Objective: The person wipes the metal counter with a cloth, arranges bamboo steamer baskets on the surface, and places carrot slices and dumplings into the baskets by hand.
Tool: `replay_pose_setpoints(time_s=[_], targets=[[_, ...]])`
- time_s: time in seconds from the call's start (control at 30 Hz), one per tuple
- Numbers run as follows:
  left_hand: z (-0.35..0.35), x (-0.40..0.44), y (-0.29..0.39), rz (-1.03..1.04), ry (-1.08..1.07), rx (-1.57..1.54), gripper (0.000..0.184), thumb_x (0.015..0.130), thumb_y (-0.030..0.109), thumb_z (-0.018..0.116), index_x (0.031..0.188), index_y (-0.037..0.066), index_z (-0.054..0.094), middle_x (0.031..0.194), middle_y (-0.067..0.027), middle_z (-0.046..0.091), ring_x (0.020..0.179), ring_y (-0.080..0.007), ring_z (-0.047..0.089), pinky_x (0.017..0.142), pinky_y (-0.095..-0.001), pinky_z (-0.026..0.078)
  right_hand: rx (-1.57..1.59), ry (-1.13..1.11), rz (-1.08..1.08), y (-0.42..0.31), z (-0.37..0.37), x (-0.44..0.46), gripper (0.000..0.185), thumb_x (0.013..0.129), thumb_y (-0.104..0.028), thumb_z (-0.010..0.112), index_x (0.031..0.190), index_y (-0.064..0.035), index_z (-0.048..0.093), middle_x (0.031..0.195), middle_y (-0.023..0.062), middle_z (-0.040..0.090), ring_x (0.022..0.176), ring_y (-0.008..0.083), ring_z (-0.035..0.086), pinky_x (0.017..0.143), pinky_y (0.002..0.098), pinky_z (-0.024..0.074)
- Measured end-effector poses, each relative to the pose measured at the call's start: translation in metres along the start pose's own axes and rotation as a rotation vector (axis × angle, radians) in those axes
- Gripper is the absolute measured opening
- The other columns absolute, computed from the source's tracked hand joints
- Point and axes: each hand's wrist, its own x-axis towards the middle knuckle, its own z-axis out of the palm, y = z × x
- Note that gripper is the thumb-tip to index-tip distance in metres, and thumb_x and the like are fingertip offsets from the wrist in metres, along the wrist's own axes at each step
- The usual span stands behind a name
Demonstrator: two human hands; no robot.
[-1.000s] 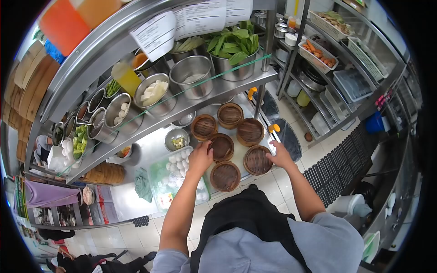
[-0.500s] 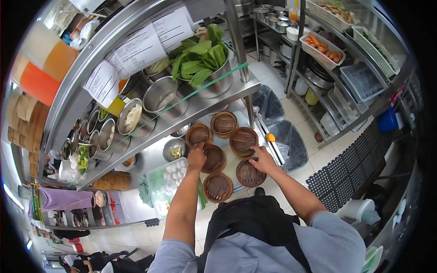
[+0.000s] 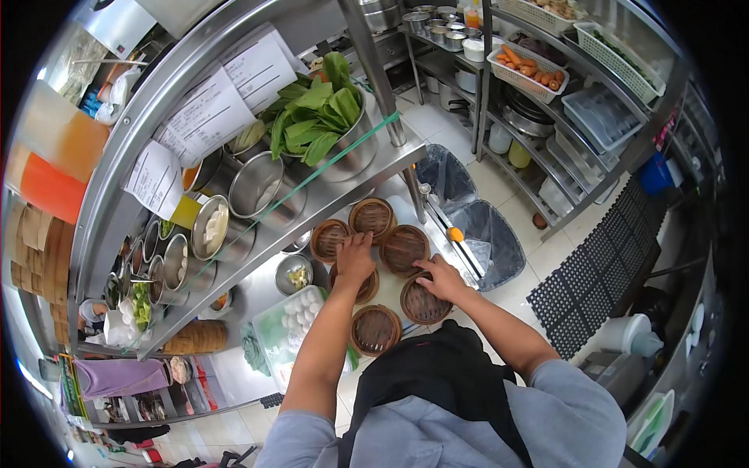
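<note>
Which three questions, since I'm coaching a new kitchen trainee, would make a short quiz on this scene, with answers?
1. How many round brown bamboo steamers are grouped near the left hand and right hand?
2. True or false: the bunch of long green leaves stands in a white plastic basket.
3. Which hand is nearer the dark plastic-lined bins?
A. The left
B. The right

Key:
1. Six.
2. False; the leaves stand in a round silver metal pot.
3. B.
</note>
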Motion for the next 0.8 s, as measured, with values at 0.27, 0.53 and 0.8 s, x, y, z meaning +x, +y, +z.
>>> replay_pose_setpoints(time_s=[0.27, 0.53, 0.8], targets=[[0.026, 0.031, -0.016, -0.079, -0.114, 0.039, 0.043, 0.089, 0.02, 0.066, 0.132, 0.024, 0.062, 0.128, -0.007, 0.06, 0.119, -0.0303, 0.059, 0.098, -0.0471, 0.046, -0.018, -0.061, -0.045, -0.008, 0.005, 0.002, 0.043, 0.09, -0.031, 0.073, 0.131, -0.0249, 0.064, 0.116, 0.0195, 0.055, 0.103, 0.0407, 0.062, 0.09, 0.0478, 0.0519], [-0.007, 0.011, -0.023, 0.03, -0.026, 0.011, 0.059, 0.082, 0.014, 0.066, 0.139, 0.01, 0.055, 0.137, -0.0146, 0.058, 0.128, -0.0329, 0.055, 0.103, -0.0501, 0.047, 0.068, 0.043, -0.167, 0.021, 0.029, 0.004, 0.042, 0.088, -0.033, 0.073, 0.129, -0.0282, 0.067, 0.107, 0.0164, 0.054, 0.103, 0.0369, 0.059, 0.088, 0.0455, 0.0499], [0.019, -0.021, -0.063, -0.112, -0.187, 0.039, 0.068, 0.085, 0.011, 0.068, 0.148, 0.016, 0.042, 0.133, -0.0204, 0.059, 0.114, -0.0402, 0.063, 0.094, -0.0534, 0.05, 0.164, 0.039, -0.144, 0.026, 0.032, 0.003, 0.043, 0.088, -0.032, 0.073, 0.13, -0.0282, 0.066, 0.115, 0.0183, 0.054, 0.104, 0.0386, 0.061, 0.088, 0.0473, 0.0499]])
